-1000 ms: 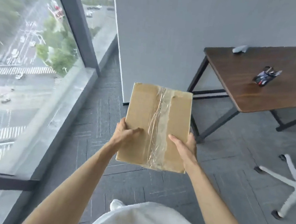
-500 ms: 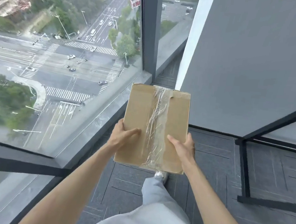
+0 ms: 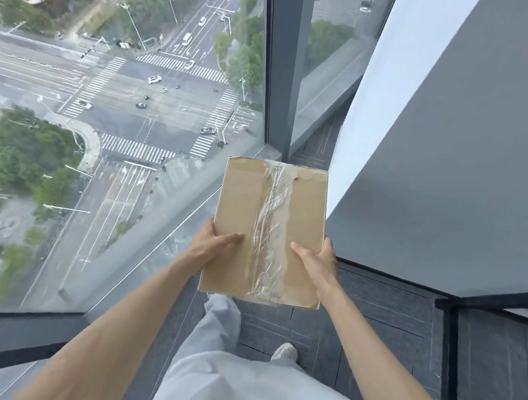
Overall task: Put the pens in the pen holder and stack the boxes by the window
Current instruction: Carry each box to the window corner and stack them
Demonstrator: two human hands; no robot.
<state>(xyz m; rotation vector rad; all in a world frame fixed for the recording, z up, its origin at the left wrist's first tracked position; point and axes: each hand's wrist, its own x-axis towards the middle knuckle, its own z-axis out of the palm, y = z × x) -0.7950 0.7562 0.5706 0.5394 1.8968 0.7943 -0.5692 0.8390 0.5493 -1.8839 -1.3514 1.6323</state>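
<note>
A flat brown cardboard box (image 3: 242,210) with a strip of clear tape down its middle is held out in front of me at waist height. My left hand (image 3: 211,246) grips its near left edge, thumb lying on top. My right hand (image 3: 318,261) grips the near right edge the same way. The box hangs over the grey carpet floor (image 3: 374,310) just beside the big window (image 3: 118,121). No pens, pen holder or other boxes are in view.
The floor-to-ceiling glass runs along my left, with a dark vertical mullion (image 3: 279,62) ahead. A grey wall (image 3: 470,155) rises on the right. A black table leg frame (image 3: 448,343) stands at the lower right. My legs and a white shoe (image 3: 285,352) are below the box.
My view has swung left from the wooden table toward the window. I have stepped closer to the glass, and the box stays held in both hands.
</note>
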